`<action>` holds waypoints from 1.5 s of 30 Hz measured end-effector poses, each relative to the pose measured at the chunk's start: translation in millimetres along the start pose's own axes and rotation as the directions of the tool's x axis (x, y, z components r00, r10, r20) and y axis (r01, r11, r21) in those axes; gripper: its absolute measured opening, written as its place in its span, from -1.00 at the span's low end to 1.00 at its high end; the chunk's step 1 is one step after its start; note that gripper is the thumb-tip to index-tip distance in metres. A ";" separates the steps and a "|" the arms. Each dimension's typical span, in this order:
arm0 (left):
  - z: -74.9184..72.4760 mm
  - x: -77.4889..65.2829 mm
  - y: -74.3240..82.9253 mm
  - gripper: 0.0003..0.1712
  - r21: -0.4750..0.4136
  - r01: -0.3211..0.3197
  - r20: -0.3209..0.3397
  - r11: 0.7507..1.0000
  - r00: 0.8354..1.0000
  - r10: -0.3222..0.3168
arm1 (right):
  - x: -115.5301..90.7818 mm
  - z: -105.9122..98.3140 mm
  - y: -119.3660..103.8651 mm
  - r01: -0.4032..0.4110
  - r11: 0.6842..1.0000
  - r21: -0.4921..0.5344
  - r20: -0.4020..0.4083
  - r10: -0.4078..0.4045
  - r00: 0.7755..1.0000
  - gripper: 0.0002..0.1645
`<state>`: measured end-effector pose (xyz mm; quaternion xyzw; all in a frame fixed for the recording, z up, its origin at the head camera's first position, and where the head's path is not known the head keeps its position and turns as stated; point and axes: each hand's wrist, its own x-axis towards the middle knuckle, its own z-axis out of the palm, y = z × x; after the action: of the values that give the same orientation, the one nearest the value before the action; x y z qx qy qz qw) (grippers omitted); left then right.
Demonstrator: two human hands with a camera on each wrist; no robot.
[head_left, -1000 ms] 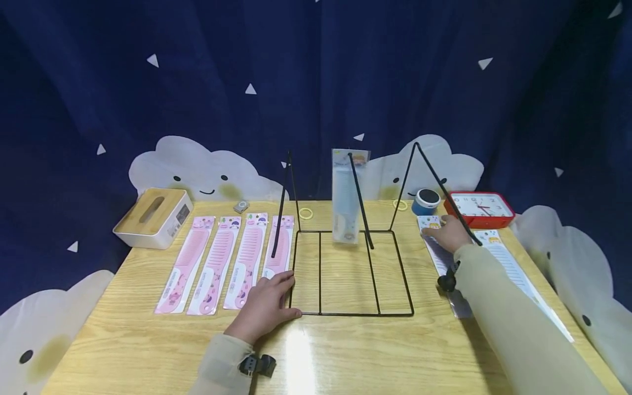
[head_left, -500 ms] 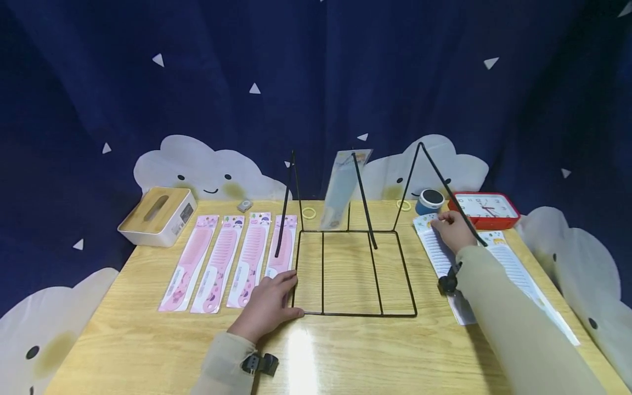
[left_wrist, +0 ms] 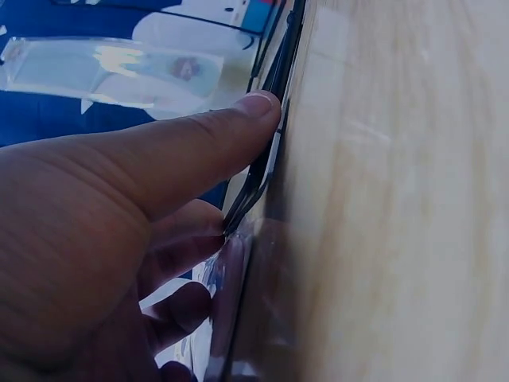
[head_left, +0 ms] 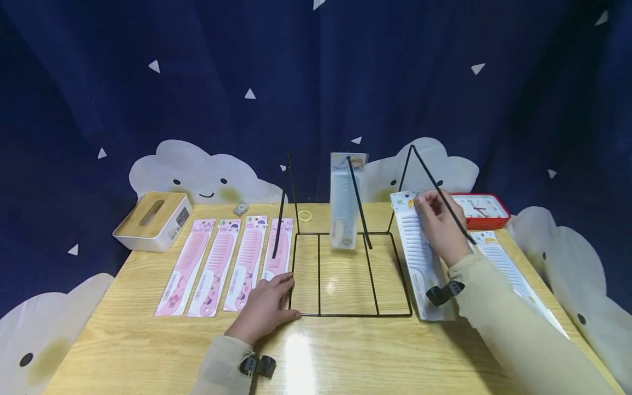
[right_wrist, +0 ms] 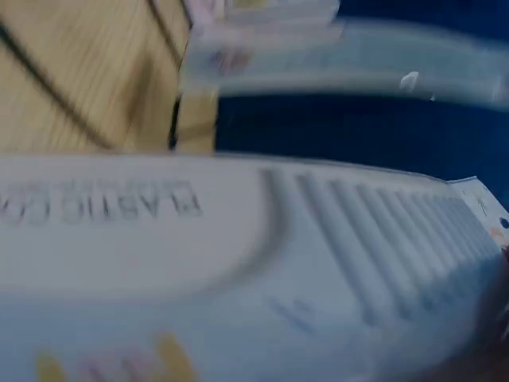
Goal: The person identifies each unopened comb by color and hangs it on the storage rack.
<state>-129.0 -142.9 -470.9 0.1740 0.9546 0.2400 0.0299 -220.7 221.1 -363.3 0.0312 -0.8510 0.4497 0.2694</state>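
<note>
A black wire display rack (head_left: pixel 345 315) stands on the table. My left hand (head_left: pixel 264 307) holds its front left corner; in the left wrist view the thumb (left_wrist: pixel 254 107) lies on the wire, with fingers on the other side. My right hand (head_left: pixel 441 225) pinches a packaged blue comb (head_left: pixel 415 247) near its top, raised beside the rack's right side. That comb (right_wrist: pixel 159 239) fills much of the right wrist view, blurred. Another packaged blue comb (head_left: pixel 344 203) hangs from the rack's middle hook. One more blue comb (head_left: pixel 508 269) lies at the right, partly behind the right arm.
Several packaged pink combs (head_left: pixel 212 274) lie in a row at the left; the rightmost is partly under the left hand. Behind them are a tissue box (head_left: pixel 168 230) and a small grey object (head_left: pixel 240 209). A red clock (head_left: pixel 486 219) and a yellow ring (head_left: pixel 305 215) are at the back.
My right hand has lifted a blue comb off the table and carried it left toward the rack. The hanging comb swung aside and hangs straight again. My left hand stayed put.
</note>
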 end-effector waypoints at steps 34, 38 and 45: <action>0.1 -0.9 1.0 -0.11 0.008 0.023 -0.001 1.000 1.000 -0.023 | -59.6 22.1 -117.9 0.004 0.850 0.526 0.178 -0.115 0.977 -0.91; -0.5 -0.7 1.4 -0.12 0.005 0.018 -0.002 1.000 1.000 -0.018 | -35.1 40.8 -113.6 -0.026 0.863 0.505 0.162 -0.065 0.985 -0.86; -0.3 -0.5 2.2 -0.13 -0.011 0.021 0.006 1.000 1.000 -0.021 | 0.1 64.7 -99.3 -0.048 0.843 0.536 0.137 -0.031 0.990 -0.84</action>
<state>-127.9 -141.4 -469.6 0.1644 0.9550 0.2443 0.0363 -219.3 111.6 -318.0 0.1333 -0.7077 0.6681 0.1874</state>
